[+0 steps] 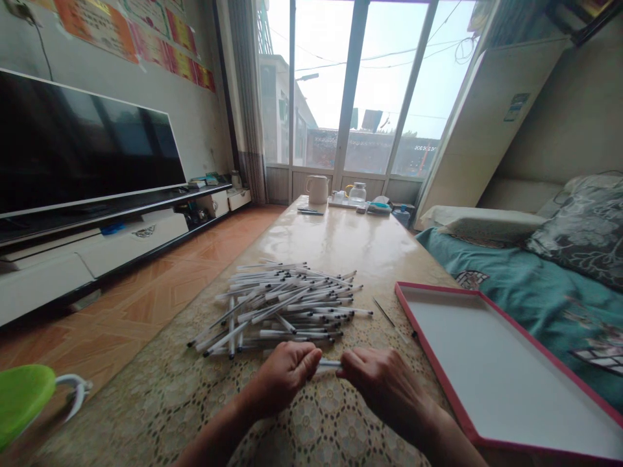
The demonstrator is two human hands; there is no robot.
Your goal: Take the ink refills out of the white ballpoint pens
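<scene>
Both my hands are closed on one white pen (329, 364) at the near end of a long table (341, 240). My left hand (285, 376) pinches its left end. Its right end is gripped by my right hand (384, 383). Just beyond my hands lies a loose pile of several white pens with dark tips (282, 308). A thin dark refill (384, 312) lies alone on the tablecloth to the right of the pile.
A shallow red-rimmed white tray (438, 353) sits at the right. At the table's far end stand a white jug (317, 189), a glass pot (357, 192) and small items. A teal-covered sofa (535, 292) lies right, a TV unit (97, 246) left, a green object (22, 395) near left.
</scene>
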